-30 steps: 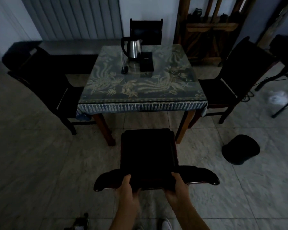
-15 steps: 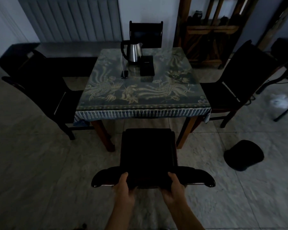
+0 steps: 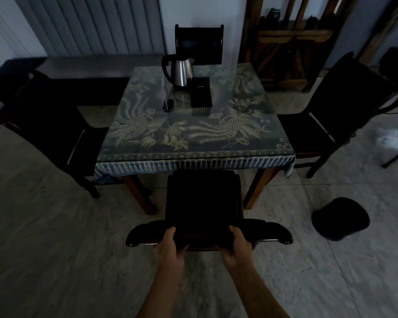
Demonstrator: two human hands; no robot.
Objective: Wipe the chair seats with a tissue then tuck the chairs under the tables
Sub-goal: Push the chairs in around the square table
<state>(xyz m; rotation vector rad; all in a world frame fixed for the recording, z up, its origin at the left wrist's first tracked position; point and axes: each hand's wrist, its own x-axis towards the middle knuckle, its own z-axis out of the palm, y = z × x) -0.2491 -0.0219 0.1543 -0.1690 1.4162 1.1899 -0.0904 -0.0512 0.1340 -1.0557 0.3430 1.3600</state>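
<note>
A dark wooden chair (image 3: 203,198) stands in front of me, its seat's far edge level with the fringe of the table (image 3: 193,154), which has a patterned blue cloth. My left hand (image 3: 169,245) and my right hand (image 3: 236,246) both grip the chair's curved top rail from behind. Three more dark chairs surround the table: one on the left (image 3: 48,125), one on the right (image 3: 331,111), one at the far side (image 3: 199,43). No tissue is visible.
On the table stand a steel kettle (image 3: 182,72), a black box (image 3: 201,91) and a phone (image 3: 168,104). A round black bin (image 3: 340,218) sits on the tiled floor at right. A wooden shelf (image 3: 292,42) and a low bench (image 3: 90,67) line the back wall.
The near chair has slid forward toward the table with both hands on its rail; its seat front now reaches the cloth fringe. I have stepped closer too.
</note>
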